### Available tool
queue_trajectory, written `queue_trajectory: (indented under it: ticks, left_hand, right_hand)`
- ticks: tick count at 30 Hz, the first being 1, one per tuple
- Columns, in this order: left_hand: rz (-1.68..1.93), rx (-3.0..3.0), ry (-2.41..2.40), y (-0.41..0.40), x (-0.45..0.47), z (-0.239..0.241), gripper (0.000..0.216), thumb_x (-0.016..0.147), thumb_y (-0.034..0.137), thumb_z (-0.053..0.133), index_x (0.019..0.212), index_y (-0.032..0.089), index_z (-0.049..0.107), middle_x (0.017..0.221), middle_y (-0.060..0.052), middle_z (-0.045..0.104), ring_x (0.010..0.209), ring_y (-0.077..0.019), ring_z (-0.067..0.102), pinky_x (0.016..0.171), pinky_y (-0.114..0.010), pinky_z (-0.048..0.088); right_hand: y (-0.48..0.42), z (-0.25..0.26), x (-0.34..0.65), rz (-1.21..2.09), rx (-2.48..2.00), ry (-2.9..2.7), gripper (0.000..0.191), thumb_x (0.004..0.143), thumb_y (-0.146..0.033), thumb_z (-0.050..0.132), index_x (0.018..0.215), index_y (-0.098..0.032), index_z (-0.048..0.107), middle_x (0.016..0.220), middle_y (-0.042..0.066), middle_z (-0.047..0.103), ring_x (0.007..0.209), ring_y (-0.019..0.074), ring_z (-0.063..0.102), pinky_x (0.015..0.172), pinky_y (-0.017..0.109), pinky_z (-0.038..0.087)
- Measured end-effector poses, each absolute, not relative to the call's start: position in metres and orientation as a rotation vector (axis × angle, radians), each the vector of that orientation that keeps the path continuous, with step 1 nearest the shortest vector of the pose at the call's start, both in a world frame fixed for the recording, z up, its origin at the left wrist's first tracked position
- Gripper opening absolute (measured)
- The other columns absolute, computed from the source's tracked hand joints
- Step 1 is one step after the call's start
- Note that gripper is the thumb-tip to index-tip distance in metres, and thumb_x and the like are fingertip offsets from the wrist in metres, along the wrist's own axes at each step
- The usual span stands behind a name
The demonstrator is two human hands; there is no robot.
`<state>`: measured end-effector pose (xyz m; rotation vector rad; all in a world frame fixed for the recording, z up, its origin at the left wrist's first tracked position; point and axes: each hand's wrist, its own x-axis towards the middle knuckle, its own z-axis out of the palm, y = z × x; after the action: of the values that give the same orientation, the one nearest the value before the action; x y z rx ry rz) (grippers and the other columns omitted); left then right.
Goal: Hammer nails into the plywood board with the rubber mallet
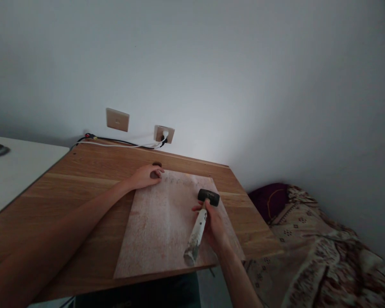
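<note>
A pale, whitish wooden board (pixel 167 222) lies flat on the brown wooden desk. Near its far edge runs a row of several small thin marks that look like nails (pixel 179 180). My left hand (pixel 146 176) rests at the board's far left corner with its fingers curled together; what is between the fingertips, if anything, is too small to make out. In my right hand (pixel 214 222) is a hammer (pixel 197 235), gripped high on its worn white handle just below the black head. The hammer is over the right half of the board, its handle end pointing toward me.
The desk (pixel 93 167) meets a wall with two socket plates; white and black cables (pixel 125 143) run along its back edge. Behind the board is a dark round hole (pixel 157 164). A white surface (pixel 25 171) adjoins at left, patterned bedding (pixel 311 239) at right.
</note>
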<state>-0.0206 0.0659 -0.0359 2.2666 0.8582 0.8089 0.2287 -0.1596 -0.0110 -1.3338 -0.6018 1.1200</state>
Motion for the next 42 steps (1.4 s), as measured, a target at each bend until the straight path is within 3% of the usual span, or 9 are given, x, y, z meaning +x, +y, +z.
queue_trajectory:
  ticks: [3, 6, 9, 12, 16, 21, 26, 33, 42]
  left_hand:
    - [0.798, 2.266, 0.855, 0.066, -0.019, -0.037, 0.036, 0.081, 0.041, 0.068, 0.111, 0.021, 0.073, 0.101, -0.006, 0.079, 0.095, -0.0247, 0.074, 0.088, -0.035, 0.055]
    - [0.789, 2.336, 0.856, 0.069, -0.021, -0.031, 0.036, 0.08, 0.04, 0.069, 0.111, 0.02, 0.074, 0.113, -0.01, 0.077, 0.111, -0.0282, 0.07, 0.1, -0.039, 0.053]
    - [0.687, 2.432, 0.843, 0.079, -0.036, -0.019, 0.055, 0.072, 0.046, 0.08, 0.121, 0.021, 0.073, 0.134, -0.014, 0.069, 0.13, -0.0342, 0.061, 0.113, -0.045, 0.046]
    - [0.434, 2.475, 0.802, 0.089, -0.06, -0.01, 0.093, 0.061, 0.058, 0.087, 0.143, 0.022, 0.062, 0.156, -0.017, 0.053, 0.142, -0.0398, 0.05, 0.119, -0.051, 0.039]
    - [0.168, 2.533, 0.894, 0.097, -0.08, -0.009, 0.115, 0.058, 0.069, 0.085, 0.158, 0.025, 0.046, 0.168, -0.02, 0.036, 0.153, -0.0464, 0.034, 0.122, -0.061, 0.029]
    - [0.163, 2.627, 0.983, 0.085, -0.049, -0.016, 0.124, 0.06, 0.075, 0.08, 0.163, 0.023, 0.037, 0.172, -0.024, 0.025, 0.159, -0.0495, 0.013, 0.124, -0.068, 0.012]
    - [0.32, 2.619, 1.074, 0.043, 0.034, -0.018, 0.111, 0.072, 0.07, 0.08, 0.159, 0.013, 0.041, 0.168, -0.03, 0.027, 0.158, -0.05, 0.016, 0.124, -0.069, 0.014]
    - [0.762, 2.916, 0.53, -0.019, 0.13, -0.013, 0.045, 0.1, 0.048, 0.061, 0.135, 0.02, 0.061, 0.142, -0.017, 0.065, 0.141, -0.0297, 0.054, 0.121, -0.046, 0.035]
    - [0.597, 2.94, 0.592, -0.048, 0.142, -0.023, 0.037, 0.105, 0.041, 0.055, 0.13, 0.015, 0.063, 0.116, -0.015, 0.078, 0.142, -0.0326, 0.053, 0.121, -0.056, 0.031]
  right_hand:
    - [-0.159, -0.009, 0.247, 1.071, -1.562, -0.897, 0.053, 0.083, -0.073, 0.069, 0.079, -0.02, 0.068, 0.048, -0.003, 0.058, 0.031, 0.0091, 0.035, 0.031, 0.021, 0.016]
    - [-0.173, -0.002, 0.256, 0.869, -1.729, -1.269, 0.051, 0.087, -0.066, 0.07, 0.064, -0.021, 0.064, 0.044, -0.003, 0.054, 0.033, 0.01, 0.04, 0.034, 0.023, 0.023]
    - [-0.205, -0.001, 0.251, 0.586, -1.799, -1.445, 0.037, 0.097, -0.055, 0.063, 0.086, -0.021, 0.073, 0.062, 0.002, 0.069, 0.046, 0.016, 0.059, 0.045, 0.026, 0.044]
    - [-0.241, -0.013, 0.241, 0.223, -1.764, -1.575, 0.028, 0.104, -0.042, 0.055, 0.107, -0.023, 0.074, 0.098, 0.01, 0.079, 0.083, 0.0255, 0.075, 0.072, 0.038, 0.06]
    - [-0.269, -0.031, 0.24, -0.039, -1.707, -1.897, 0.035, 0.104, -0.033, 0.056, 0.138, -0.029, 0.065, 0.13, 0.01, 0.075, 0.128, 0.0324, 0.065, 0.104, 0.052, 0.054]
    - [-0.27, -0.036, 0.267, -0.179, -1.809, -1.902, 0.029, 0.107, -0.034, 0.051, 0.128, -0.027, 0.07, 0.123, 0.009, 0.077, 0.122, 0.0303, 0.069, 0.108, 0.053, 0.05]
    - [-0.273, -0.038, 0.335, -0.298, -1.931, -1.781, 0.038, 0.108, -0.047, 0.044, 0.116, -0.022, 0.072, 0.116, 0.013, 0.079, 0.115, 0.0323, 0.071, 0.11, 0.057, 0.045]
    - [-0.3, -0.035, 0.454, -0.478, -2.203, -1.386, 0.056, 0.103, -0.062, 0.035, 0.12, -0.019, 0.068, 0.116, 0.019, 0.075, 0.11, 0.0361, 0.071, 0.092, 0.052, 0.057]
    - [-0.31, -0.06, 0.497, -0.632, -2.347, -1.533, 0.044, 0.099, -0.037, 0.035, 0.123, -0.021, 0.068, 0.113, 0.02, 0.074, 0.097, 0.0351, 0.072, 0.078, 0.048, 0.058]
